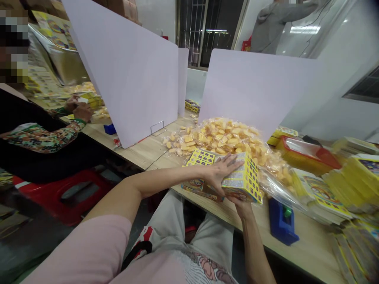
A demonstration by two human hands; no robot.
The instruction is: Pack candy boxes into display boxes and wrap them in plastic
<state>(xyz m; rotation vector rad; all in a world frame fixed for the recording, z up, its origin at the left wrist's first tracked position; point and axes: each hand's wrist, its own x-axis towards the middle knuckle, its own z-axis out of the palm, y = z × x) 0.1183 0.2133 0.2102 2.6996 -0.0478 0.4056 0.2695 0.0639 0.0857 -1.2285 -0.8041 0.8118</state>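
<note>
Box (242, 179) gripped by left hand (220, 171) and right hand (241, 203), long axis left-right.

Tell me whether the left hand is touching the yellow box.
Touching. The head view shows the left hand lying flat on top of the yellow box, palm down, with no gap visible, while the right hand supports it from below.
</note>
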